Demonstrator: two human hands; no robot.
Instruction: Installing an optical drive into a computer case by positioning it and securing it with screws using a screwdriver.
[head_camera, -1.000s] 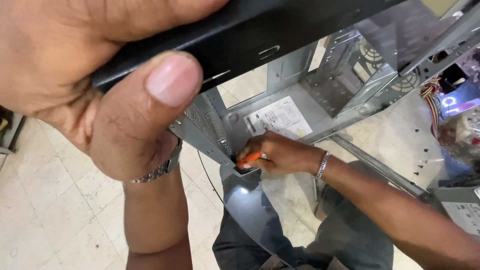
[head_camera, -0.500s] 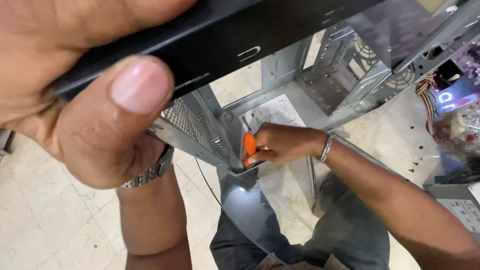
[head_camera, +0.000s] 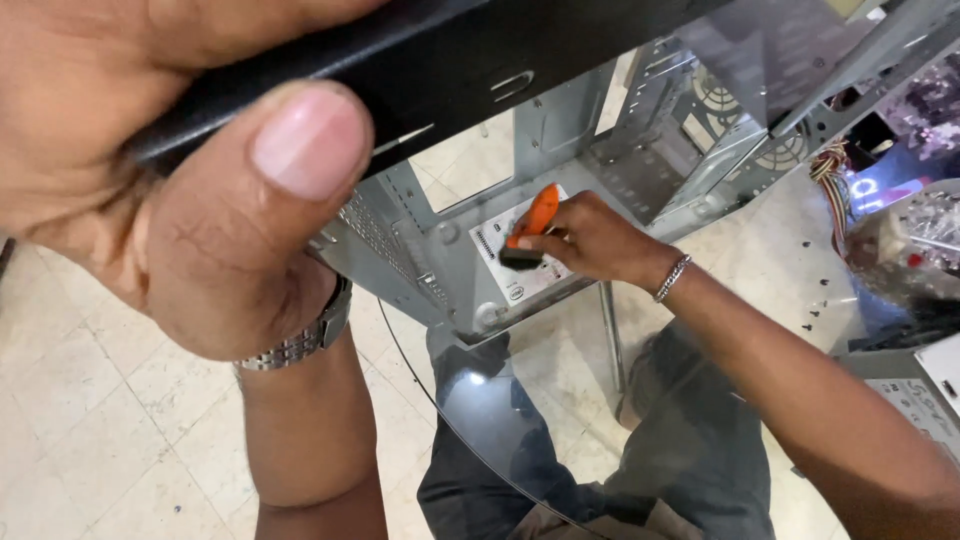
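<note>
My left hand (head_camera: 170, 190), closest to the lens, is clamped on the black panel (head_camera: 420, 60) of the case (head_camera: 470, 270), thumb pressed flat along its edge, a steel watch (head_camera: 300, 340) at the wrist. Farther down, my right hand (head_camera: 590, 240) is closed round an orange-handled screwdriver (head_camera: 530, 225) inside the open case, over a white label (head_camera: 515, 265) on its floor; I cannot see the tip. To do this well, I judge the left grip must stay firm so the case does not rock, and the driver should stand square before I turn it.

The case is thin grey sheet metal, perforated and folded into bays beyond my right hand. It rests on a round glass table (head_camera: 520, 400), smooth and see-through, with pale floor tiles beneath. Far right, coloured wires (head_camera: 830, 170) hang loose.
</note>
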